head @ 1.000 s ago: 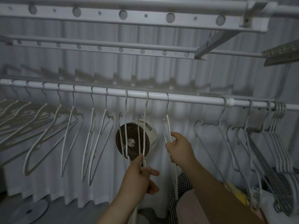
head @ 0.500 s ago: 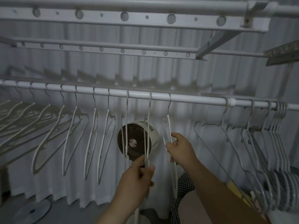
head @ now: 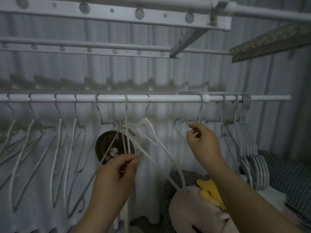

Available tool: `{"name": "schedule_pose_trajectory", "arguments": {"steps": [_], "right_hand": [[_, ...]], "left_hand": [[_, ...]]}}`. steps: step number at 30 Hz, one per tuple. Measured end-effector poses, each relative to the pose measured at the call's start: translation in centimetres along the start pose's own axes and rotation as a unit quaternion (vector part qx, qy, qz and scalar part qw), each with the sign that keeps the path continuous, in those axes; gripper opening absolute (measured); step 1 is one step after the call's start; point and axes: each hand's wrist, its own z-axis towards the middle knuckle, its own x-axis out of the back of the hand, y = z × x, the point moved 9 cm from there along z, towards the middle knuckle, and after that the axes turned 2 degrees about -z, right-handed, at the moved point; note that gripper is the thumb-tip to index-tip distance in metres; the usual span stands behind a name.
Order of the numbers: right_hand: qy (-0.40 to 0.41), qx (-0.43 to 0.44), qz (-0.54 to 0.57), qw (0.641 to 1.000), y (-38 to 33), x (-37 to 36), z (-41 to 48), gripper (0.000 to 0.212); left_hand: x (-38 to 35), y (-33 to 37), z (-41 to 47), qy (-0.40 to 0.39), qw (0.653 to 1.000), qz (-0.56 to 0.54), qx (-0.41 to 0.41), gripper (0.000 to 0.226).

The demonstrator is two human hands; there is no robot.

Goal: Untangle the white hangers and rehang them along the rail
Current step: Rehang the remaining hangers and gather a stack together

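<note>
White hangers hang from the white rail [head: 168, 98]. My left hand [head: 117, 174] pinches the lower wires of the white hanger [head: 126, 132] in the middle, in front of a fan. Just right of it a second white hanger [head: 152, 130] hangs turned face-on, with nothing holding it. My right hand [head: 203, 145] is further right, fingers curled on the arm of a thin wire hanger [head: 178, 126] whose hook sits by the rail's joint. Several spaced hangers [head: 58, 157] hang to the left.
A round fan [head: 114, 147] stands behind the middle hangers. A tight bunch of hangers [head: 252, 165] hangs at the rail's right end over checked fabric [head: 289, 175]. A yellow item [head: 210, 190] and pale cloth [head: 193, 209] lie below my right arm. Upper rails [head: 117, 14] cross overhead.
My right hand let go of the hanger right of the fan and moved right to the wire hanger. The released hanger swung face-on. My left hand keeps its pinch.
</note>
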Motion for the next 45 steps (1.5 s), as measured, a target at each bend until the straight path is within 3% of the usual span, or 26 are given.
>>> {"name": "schedule_pose_trajectory", "arguments": {"steps": [3, 6, 8, 11, 17, 21, 28, 33, 45], "right_hand": [[0.053, -0.014, -0.003, 0.998, 3.1, 5.2, 1.2, 0.029], [0.046, -0.054, 0.005, 0.997, 7.0, 8.4, 2.3, 0.03], [0.013, -0.077, 0.004, 0.997, 9.6, 9.2, 2.7, 0.031], [-0.041, -0.079, 0.011, 0.996, 12.2, 9.3, 3.0, 0.031], [-0.175, -0.054, -0.038, 0.982, 13.6, 7.6, 3.1, 0.052], [-0.23, -0.067, -0.052, 0.969, 14.1, 6.2, 3.0, 0.065], [-0.261, -0.04, -0.072, 0.962, 14.3, 4.4, 3.4, 0.054], [-0.22, -0.052, -0.037, 0.973, 14.6, 5.1, 3.7, 0.041], [-0.189, -0.069, 0.052, 0.978, 12.1, 5.3, 3.5, 0.034]], "left_hand": [[-3.2, 2.5, -0.2, -0.023, 0.998, -0.049, -0.021, 0.036], [-7.9, 4.6, -0.8, -0.046, 0.993, -0.108, -0.026, 0.038], [-12.0, 5.5, -1.2, -0.063, 0.986, -0.151, -0.012, 0.034], [-17.7, 6.7, -2.0, -0.08, 0.989, -0.127, -0.005, 0.019], [-22.6, 5.1, -2.7, 0.022, 0.995, -0.065, 0.076, 0.054], [-24.9, 2.3, -3.4, -0.013, 0.978, -0.09, 0.186, 0.061], [-24.7, 1.3, -4.7, 0.005, 0.944, -0.215, 0.251, 0.044], [-23.0, 1.2, -4.7, 0.009, 0.936, -0.232, 0.266, 0.016], [-18.8, 1.3, -4.6, 0.021, 0.972, -0.123, 0.199, 0.03]]}}
